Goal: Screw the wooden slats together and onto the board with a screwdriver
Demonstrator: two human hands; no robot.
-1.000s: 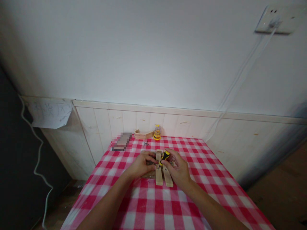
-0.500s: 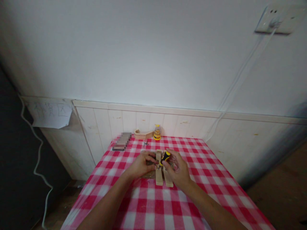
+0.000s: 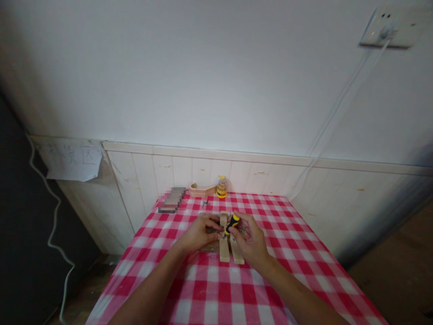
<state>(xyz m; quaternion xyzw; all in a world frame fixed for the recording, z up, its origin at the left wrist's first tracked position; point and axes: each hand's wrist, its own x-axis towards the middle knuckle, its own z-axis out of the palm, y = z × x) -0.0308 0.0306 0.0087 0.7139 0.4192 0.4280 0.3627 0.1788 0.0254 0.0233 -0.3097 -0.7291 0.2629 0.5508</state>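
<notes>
My right hand (image 3: pixel 253 240) is closed around a short screwdriver (image 3: pixel 232 224) with a yellow and black handle. The handle leans up to the right, and its lower end is down at a pale wooden strip (image 3: pixel 224 250). My left hand (image 3: pixel 199 232) has thumb and fingers bent together at that strip's left edge, close to the screwdriver's lower end; what they pinch is too small to make out. Beside it lies a second wooden strip (image 3: pixel 238 257), partly behind my right hand. Under my left hand shows a brownish flat piece (image 3: pixel 210 247), mostly covered.
A red-and-white checked cloth (image 3: pixel 216 289) covers the table. Toward the wall stand a yellow-lidded clear container (image 3: pixel 222 187) and a curved wooden piece (image 3: pixel 199 190). Small dark metal bits (image 3: pixel 205 203) lie before them. A blurred-out flat object (image 3: pixel 172 200) rests at the back left.
The screwdriver handle has turned and shifted slightly in my right hand. My left hand and the wooden strips stay in place.
</notes>
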